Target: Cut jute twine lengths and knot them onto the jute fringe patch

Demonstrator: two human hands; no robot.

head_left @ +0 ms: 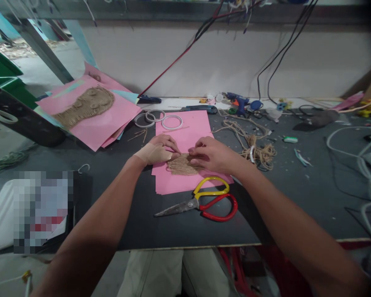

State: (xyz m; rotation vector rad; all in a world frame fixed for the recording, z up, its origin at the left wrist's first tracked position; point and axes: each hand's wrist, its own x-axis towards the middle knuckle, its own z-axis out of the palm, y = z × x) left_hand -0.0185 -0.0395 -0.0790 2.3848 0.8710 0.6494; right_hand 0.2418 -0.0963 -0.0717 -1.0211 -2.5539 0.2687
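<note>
Twine piece (183,167): tan, flat, roughly oblong, strands laid side by side in rows running mostly left-right, left edge uneven. It lies on the pink paper (173,184) at the middle of the dark table (136,231), just beyond the scissors (191,203).

Hands are apart from each other. Left hand (160,149) has fingers at the piece's upper left edge; right hand (213,154) has bent fingers over its upper right. Fingertips are small and partly hidden, so can't tell if either is really clamped on it.

Counts: 1 twine piece under the hands, 1 larger twine shape (94,101) with raised coils on the paper stack at left, 1 pair of scissors (one yellow handle loop, one red), 3 pale rings (172,128), 1 tied twine bundle (262,156) right of the right hand, 1 blue glue gun (241,105) at the back.
</note>
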